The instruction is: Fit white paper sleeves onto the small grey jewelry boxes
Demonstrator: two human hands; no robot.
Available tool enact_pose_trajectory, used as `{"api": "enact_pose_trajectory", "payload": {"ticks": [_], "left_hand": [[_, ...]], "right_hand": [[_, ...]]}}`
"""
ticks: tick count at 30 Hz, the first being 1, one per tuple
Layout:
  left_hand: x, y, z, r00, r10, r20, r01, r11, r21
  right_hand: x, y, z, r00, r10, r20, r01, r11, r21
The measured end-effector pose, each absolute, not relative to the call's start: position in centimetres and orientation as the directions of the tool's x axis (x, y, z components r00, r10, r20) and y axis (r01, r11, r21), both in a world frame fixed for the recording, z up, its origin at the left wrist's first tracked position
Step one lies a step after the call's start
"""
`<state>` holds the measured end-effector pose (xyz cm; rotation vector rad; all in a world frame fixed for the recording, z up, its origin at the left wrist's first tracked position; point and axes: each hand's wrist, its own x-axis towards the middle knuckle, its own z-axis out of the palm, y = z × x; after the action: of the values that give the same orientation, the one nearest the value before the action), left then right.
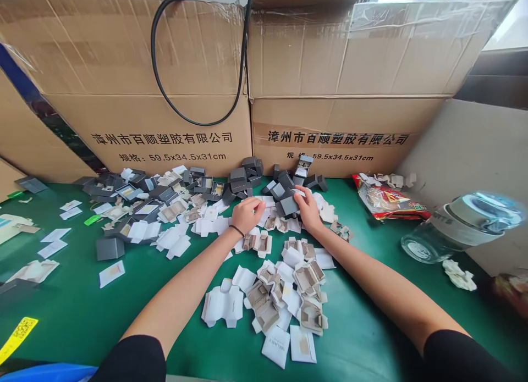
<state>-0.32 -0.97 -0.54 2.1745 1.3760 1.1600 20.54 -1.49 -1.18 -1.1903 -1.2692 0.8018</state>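
My right hand [307, 208] has its fingers on a small dark grey box [287, 207], at the near side of a cluster of similar boxes. Just left of it, my left hand [248, 214] is closed, thumb and fingertips together over white paper pieces; anything pinched there is hidden. Folded white and grey-brown card inserts [264, 302] lie heaped on the green table between my forearms. Two flat white packets [303, 344] rest at the near end of this heap. More dark grey boxes [246, 175] are stacked beyond my hands.
Open grey boxes and white inserts [175, 239] spread across the left side. Cardboard cartons [177, 68] wall off the back, with a black cable loop [153, 57] in front. A red snack bag [385, 200] and a clear bottle [437, 233] stand right; a yellow tag [18, 338] lies near left.
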Motion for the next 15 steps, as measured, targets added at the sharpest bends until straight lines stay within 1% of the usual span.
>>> {"api": "enact_pose_trajectory", "payload": {"ticks": [3, 5, 7, 9, 10, 11, 13, 15], "left_hand": [[-1.9, -0.1, -0.4, 0.12, 0.774, 0.622, 0.735, -0.49, 0.469], [-2.7, 0.3, -0.1, 0.095, 0.754, 0.65, 0.782, -0.46, 0.42], [-2.6, 0.1, 0.4, 0.139, 0.763, 0.631, 0.778, -0.478, 0.407], [-1.7, -0.7, 0.9, 0.259, 0.761, 0.595, 0.733, -0.556, 0.391], [-1.0, -1.1, 1.0, 0.354, 0.747, 0.563, 0.699, -0.611, 0.371], [-0.3, -1.6, 1.1, 0.441, 0.729, 0.524, 0.671, -0.655, 0.347], [0.9, -2.3, 0.9, 0.547, 0.715, 0.436, 0.661, -0.688, 0.3], [1.5, -2.5, 0.4, 0.541, 0.744, 0.392, 0.699, -0.657, 0.283]], "right_hand": [[20.5, -2.1, -1.7, 0.063, 0.929, 0.365, 0.358, 0.32, -0.877], [20.4, -2.3, -1.8, -0.011, 0.914, 0.405, 0.433, 0.369, -0.822], [20.3, -2.5, -1.6, -0.076, 0.903, 0.422, 0.474, 0.405, -0.782], [20.2, -2.7, -1.5, -0.115, 0.896, 0.429, 0.484, 0.428, -0.764], [20.2, -2.7, -1.5, -0.12, 0.892, 0.435, 0.481, 0.436, -0.761], [20.1, -2.8, -1.5, -0.113, 0.889, 0.444, 0.476, 0.441, -0.761], [20.2, -2.8, -1.6, -0.064, 0.884, 0.463, 0.46, 0.438, -0.772], [20.3, -2.8, -1.7, 0.023, 0.885, 0.464, 0.428, 0.411, -0.805]]}}
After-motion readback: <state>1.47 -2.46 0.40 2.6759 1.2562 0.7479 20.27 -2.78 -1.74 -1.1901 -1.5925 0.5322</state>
